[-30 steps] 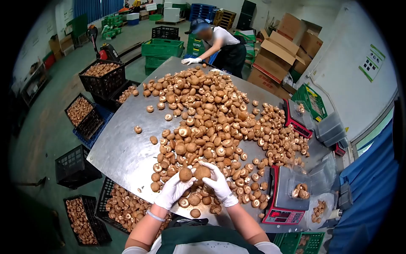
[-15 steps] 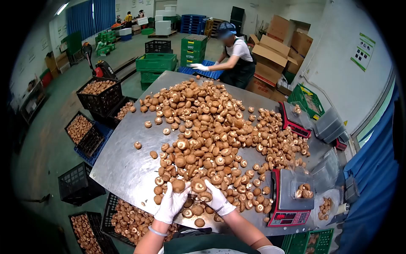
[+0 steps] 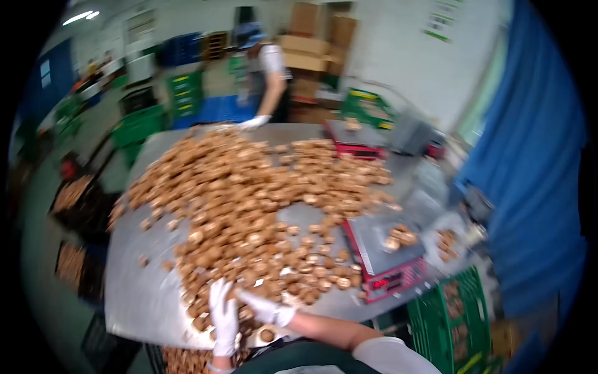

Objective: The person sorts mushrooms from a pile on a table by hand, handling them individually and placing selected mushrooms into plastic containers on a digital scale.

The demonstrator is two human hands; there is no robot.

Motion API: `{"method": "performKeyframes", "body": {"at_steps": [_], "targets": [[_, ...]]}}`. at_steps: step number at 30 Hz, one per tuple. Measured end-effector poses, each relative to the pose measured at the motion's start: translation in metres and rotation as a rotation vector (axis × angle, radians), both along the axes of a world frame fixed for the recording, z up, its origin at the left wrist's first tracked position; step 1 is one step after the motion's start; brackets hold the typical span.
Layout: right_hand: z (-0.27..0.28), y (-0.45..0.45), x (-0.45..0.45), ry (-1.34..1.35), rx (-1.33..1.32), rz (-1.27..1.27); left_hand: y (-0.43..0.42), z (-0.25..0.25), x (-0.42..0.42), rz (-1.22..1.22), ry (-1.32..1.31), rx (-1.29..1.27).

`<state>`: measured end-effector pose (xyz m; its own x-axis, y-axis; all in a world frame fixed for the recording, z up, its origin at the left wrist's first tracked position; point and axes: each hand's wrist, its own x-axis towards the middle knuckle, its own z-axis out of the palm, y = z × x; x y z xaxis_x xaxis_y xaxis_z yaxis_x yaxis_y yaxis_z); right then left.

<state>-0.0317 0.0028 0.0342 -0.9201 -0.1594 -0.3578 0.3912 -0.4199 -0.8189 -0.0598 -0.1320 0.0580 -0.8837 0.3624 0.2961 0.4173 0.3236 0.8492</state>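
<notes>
A produce packing room is shown here: mushrooms are heaped across a metal bench [image 3: 143, 305], red digital scales [image 3: 389, 258] are set along its side, green plastic crates [image 3: 138, 128] are stacked beyond, and cardboard boxes [image 3: 304, 53] are piled by the white wall [image 3: 398, 62].

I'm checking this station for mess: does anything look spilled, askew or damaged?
Nothing looks plainly wrong. A few mushrooms lie left of the heap on the table, slightly untidy beside that dense pile; blur would hide small damage.
</notes>
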Motion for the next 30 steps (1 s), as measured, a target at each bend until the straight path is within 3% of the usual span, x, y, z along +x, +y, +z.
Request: {"method": "performKeyframes", "body": {"at_steps": [3, 6, 7, 8, 9, 10, 11, 13, 15, 16, 17, 18, 19, 20, 21, 22, 24, 27, 30], "targets": [[-0.090, 0.023, -0.009, 0.728, 0.429, -0.004, 0.003, -0.012, -0.011, -0.103, -0.141, 0.063], [0.046, 0.085, 0.016, 0.148, -0.085, -0.081, -0.013, -0.024, -0.019, -0.125, -0.163, 0.107], [0.068, 0.108, 0.025, 0.319, 0.121, -0.314, -0.023, -0.023, -0.020, -0.139, -0.202, 0.144], [0.079, 0.144, 0.034, 0.272, 0.353, -0.413, -0.028, -0.022, -0.020, -0.111, -0.243, 0.177], [0.076, 0.181, 0.040, 0.436, 0.757, -0.646, -0.032, -0.025, -0.016, -0.045, -0.299, 0.225], [0.091, 0.216, 0.055, 0.351, 0.751, -0.729, -0.035, -0.026, -0.014, 0.025, -0.346, 0.277], [0.083, 0.257, 0.063, 0.404, 1.212, -0.936, -0.035, -0.027, -0.012, 0.075, -0.368, 0.313], [0.096, 0.300, 0.089, 0.296, 1.659, -1.183, -0.038, -0.029, -0.011, 0.030, -0.398, 0.330], [0.071, 0.344, 0.110, -0.113, 2.017, -1.036, -0.054, -0.023, -0.007, 0.000, -0.428, 0.324], [0.052, 0.360, 0.121, -0.264, 1.989, -0.843, -0.065, -0.019, -0.003, -0.003, -0.442, 0.315], [0.031, 0.372, 0.130, -0.351, 2.146, -0.584, -0.066, -0.020, -0.002, 0.059, -0.471, 0.302], [0.025, 0.373, 0.131, -0.308, 2.216, -0.604, -0.067, -0.021, 0.000, 0.121, -0.502, 0.291], [0.017, 0.376, 0.131, -0.103, 2.258, -0.757, -0.070, -0.022, 0.002, 0.182, -0.533, 0.282], [0.014, 0.384, 0.134, 0.176, 2.257, -0.751, -0.080, -0.039, -0.005, 0.226, -0.597, 0.305], [0.048, 0.356, 0.126, 0.277, 2.239, -0.801, -0.088, -0.051, -0.004, 0.236, -0.573, 0.317], [0.039, 0.363, 0.121, 0.097, 2.160, -0.950, -0.097, -0.055, -0.003, 0.235, -0.547, 0.329], [0.063, 0.334, 0.111, 0.245, 2.094, -0.955, -0.099, -0.045, 0.005, 0.274, -0.555, 0.310], [0.078, 0.274, 0.084, 0.453, 1.813, -0.864, -0.104, -0.039, 0.013, 0.300, -0.545, 0.286], [0.079, 0.189, 0.052, 0.435, 1.490, -0.489, -0.105, -0.049, 0.016, 0.274, -0.571, 0.368]]}}
